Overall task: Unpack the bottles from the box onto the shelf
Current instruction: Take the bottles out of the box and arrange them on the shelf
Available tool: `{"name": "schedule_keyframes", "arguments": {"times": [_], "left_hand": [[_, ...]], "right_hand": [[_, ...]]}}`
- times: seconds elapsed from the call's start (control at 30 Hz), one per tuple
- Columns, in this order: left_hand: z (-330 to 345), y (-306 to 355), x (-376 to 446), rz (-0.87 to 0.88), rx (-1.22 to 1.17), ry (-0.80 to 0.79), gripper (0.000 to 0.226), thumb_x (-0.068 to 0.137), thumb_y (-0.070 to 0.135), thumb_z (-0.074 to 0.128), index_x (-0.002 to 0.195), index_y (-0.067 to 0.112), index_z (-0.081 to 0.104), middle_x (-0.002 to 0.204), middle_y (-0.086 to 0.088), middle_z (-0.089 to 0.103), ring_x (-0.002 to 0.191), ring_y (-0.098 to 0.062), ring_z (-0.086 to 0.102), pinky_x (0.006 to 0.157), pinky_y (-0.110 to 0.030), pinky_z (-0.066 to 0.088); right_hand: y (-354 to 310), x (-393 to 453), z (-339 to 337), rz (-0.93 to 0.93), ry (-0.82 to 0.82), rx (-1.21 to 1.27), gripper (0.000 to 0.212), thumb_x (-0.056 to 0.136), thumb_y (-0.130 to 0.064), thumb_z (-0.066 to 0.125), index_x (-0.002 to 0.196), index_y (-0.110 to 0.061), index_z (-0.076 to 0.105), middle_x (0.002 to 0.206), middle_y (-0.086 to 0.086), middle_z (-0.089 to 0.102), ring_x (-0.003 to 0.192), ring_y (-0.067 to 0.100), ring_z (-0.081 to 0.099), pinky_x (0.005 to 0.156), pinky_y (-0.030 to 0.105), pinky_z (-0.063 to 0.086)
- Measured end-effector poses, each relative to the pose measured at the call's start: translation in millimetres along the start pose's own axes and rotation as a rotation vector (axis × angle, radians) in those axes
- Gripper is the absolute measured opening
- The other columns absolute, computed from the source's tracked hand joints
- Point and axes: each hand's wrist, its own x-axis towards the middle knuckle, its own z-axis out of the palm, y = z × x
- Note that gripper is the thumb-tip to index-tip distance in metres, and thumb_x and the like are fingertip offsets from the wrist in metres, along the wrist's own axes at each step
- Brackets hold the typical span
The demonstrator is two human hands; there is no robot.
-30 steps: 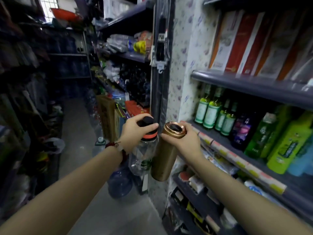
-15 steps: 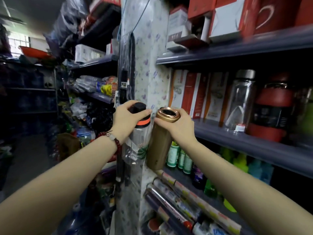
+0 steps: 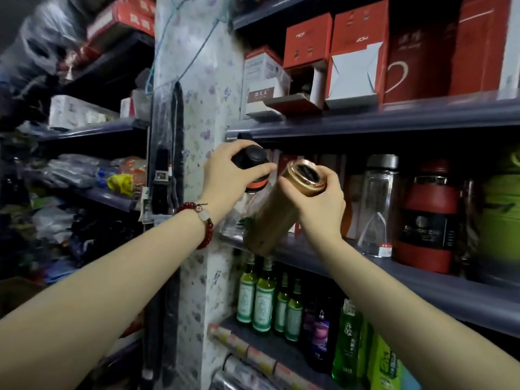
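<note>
- The middle shelf point(image 3: 422, 288) crosses the right half of the frame; on it stand a clear glass bottle with a grey lid point(image 3: 378, 204), a red flask point(image 3: 427, 223) just to its right, and a green container point(image 3: 503, 218) at the right edge.
- The shelf above point(image 3: 394, 119) carries red boxes point(image 3: 360, 52), some with open flaps.
- Lower centre, green glass bottles point(image 3: 264, 296) stand in a row on the lowest shelf.
- A flower-patterned pillar point(image 3: 197, 114) rises at centre, just left of the shelves.
- The left hand point(image 3: 230, 175) curls over the black cap of a clear bottle with an orange band point(image 3: 253, 187), at centre frame; its base looks to be at the middle shelf's left end, but the contact is hidden.
- A red bead bracelet point(image 3: 202, 220) circles the left wrist.
- The right hand point(image 3: 320, 201) grips a gold bottle point(image 3: 275, 215) near its top; the bottle is tilted, its lower end over the shelf's front edge, just beside the clear one.
</note>
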Motion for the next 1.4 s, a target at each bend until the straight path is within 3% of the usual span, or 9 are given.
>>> {"name": "schedule_keyframes", "arguments": {"times": [0.23, 0.37, 0.53, 0.67, 0.77, 0.9, 1.0, 1.23, 1.4], "left_hand": [[32.7, -7.2, 34.4, 0.091, -0.089, -0.022, 0.036, 0.062, 0.045, 0.081, 0.091, 0.031, 0.065, 0.099, 0.007, 0.066, 0.099, -0.01, 0.059, 0.09, -0.025, 0.048], [58.9, -18.0, 36.8, 0.094, -0.169, -0.069, 0.036, 0.059, 0.047, 0.08, 0.089, 0.035, 0.066, 0.099, 0.009, 0.067, 0.099, -0.008, 0.06, 0.093, -0.031, 0.05], [82.8, -31.7, 42.1, 0.066, -0.236, -0.186, 0.038, 0.056, 0.049, 0.08, 0.09, 0.035, 0.07, 0.094, 0.012, 0.071, 0.096, -0.005, 0.065, 0.094, -0.034, 0.051], [90.4, -35.1, 55.9, 0.055, -0.259, -0.251, 0.029, 0.063, 0.04, 0.082, 0.089, 0.03, 0.073, 0.088, 0.015, 0.072, 0.09, 0.003, 0.065, 0.087, -0.022, 0.051], [93.9, -42.9, 74.3, 0.014, -0.271, -0.309, 0.03, 0.062, 0.046, 0.081, 0.087, 0.032, 0.074, 0.087, 0.014, 0.074, 0.09, 0.0, 0.067, 0.09, -0.028, 0.052], [97.3, -57.2, 95.0, -0.031, -0.284, -0.354, 0.056, 0.06, 0.06, 0.073, 0.105, 0.027, 0.072, 0.103, 0.011, 0.073, 0.104, -0.003, 0.065, 0.1, -0.037, 0.048], [100.2, -67.9, 103.2, -0.108, -0.321, -0.408, 0.064, 0.067, 0.058, 0.067, 0.118, 0.02, 0.066, 0.113, 0.006, 0.07, 0.109, -0.008, 0.063, 0.104, -0.038, 0.046], [108.5, -87.0, 99.6, -0.144, -0.061, -0.279, 0.054, 0.089, 0.052, 0.05, 0.131, 0.017, 0.051, 0.131, -0.008, 0.057, 0.122, -0.026, 0.051, 0.094, -0.027, 0.037], [104.2, -111.0, 87.5, -0.181, -0.072, -0.295, 0.08, 0.08, 0.057, 0.059, 0.145, 0.022, 0.028, 0.137, -0.005, 0.052, 0.118, -0.021, 0.054, 0.092, -0.028, 0.041]], "right_hand": [[0.8, 29.0, -1.2, -0.056, 0.158, -0.04, 0.06, 0.063, -0.043, 0.084, 0.113, -0.029, 0.054, 0.098, -0.02, 0.063, 0.091, -0.015, 0.057, 0.079, 0.003, 0.041], [13.3, 37.6, -13.0, -0.049, 0.176, -0.088, 0.06, 0.063, -0.04, 0.084, 0.114, -0.028, 0.054, 0.096, -0.023, 0.061, 0.086, -0.023, 0.054, 0.072, -0.004, 0.038], [29.4, 47.6, -27.0, -0.028, 0.208, -0.105, 0.066, 0.063, -0.042, 0.084, 0.119, -0.028, 0.053, 0.102, -0.021, 0.062, 0.096, -0.008, 0.058, 0.087, 0.016, 0.046], [31.8, 62.1, -26.7, 0.015, 0.175, -0.073, 0.076, 0.065, -0.043, 0.084, 0.128, -0.029, 0.046, 0.103, -0.023, 0.056, 0.099, -0.006, 0.056, 0.086, 0.016, 0.045], [33.9, 75.4, -19.0, 0.048, 0.16, -0.054, 0.078, 0.063, -0.044, 0.085, 0.127, -0.025, 0.046, 0.109, -0.014, 0.06, 0.102, 0.004, 0.059, 0.088, 0.021, 0.048], [36.7, 92.7, -6.1, 0.063, 0.104, -0.058, 0.075, 0.067, -0.047, 0.081, 0.13, -0.022, 0.048, 0.108, -0.014, 0.057, 0.096, 0.002, 0.055, 0.082, 0.015, 0.043], [44.6, 101.7, 2.6, 0.098, 0.076, -0.039, 0.076, 0.071, -0.05, 0.076, 0.134, -0.023, 0.044, 0.111, -0.01, 0.054, 0.102, 0.009, 0.051, 0.089, 0.024, 0.041], [70.9, 110.9, 23.9, 0.17, -0.05, -0.12, 0.071, 0.07, -0.055, 0.075, 0.126, -0.024, 0.046, 0.115, -0.004, 0.062, 0.111, 0.018, 0.059, 0.097, 0.035, 0.049], [95.8, 104.8, 28.1, 0.244, -0.073, -0.225, 0.088, 0.066, -0.055, 0.077, 0.135, -0.016, 0.04, 0.124, 0.005, 0.061, 0.112, 0.024, 0.059, 0.093, 0.037, 0.051]]}}
